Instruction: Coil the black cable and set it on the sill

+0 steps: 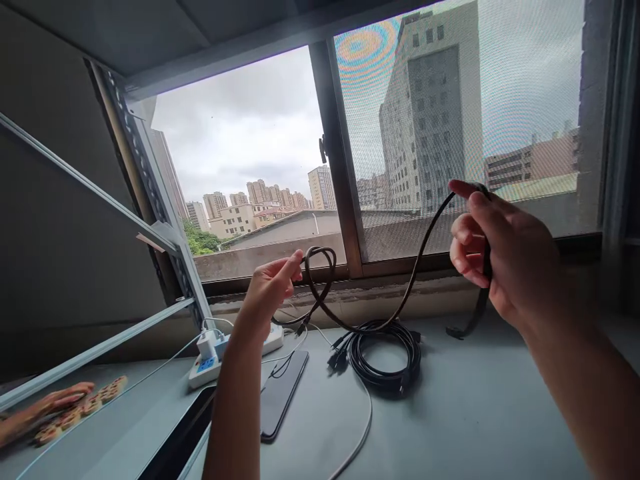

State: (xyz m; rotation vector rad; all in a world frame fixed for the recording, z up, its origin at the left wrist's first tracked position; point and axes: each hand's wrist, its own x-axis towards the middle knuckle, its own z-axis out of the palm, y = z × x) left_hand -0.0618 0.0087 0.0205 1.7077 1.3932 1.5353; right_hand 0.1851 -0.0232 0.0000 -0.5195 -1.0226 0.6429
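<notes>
while the left hand (pixel 271 287) pinches the black cable (pixel 417 268) mid-frame, the right hand (pixel 517 260) holds it at frame right.

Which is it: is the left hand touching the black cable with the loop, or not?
Touching: the head view shows the left hand pinching the black cable between thumb and fingertips.

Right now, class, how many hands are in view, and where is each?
3: the left hand near the middle, pinching a black cable; the right hand at the right, gripping that cable; another person's hand at the lower left.
</notes>
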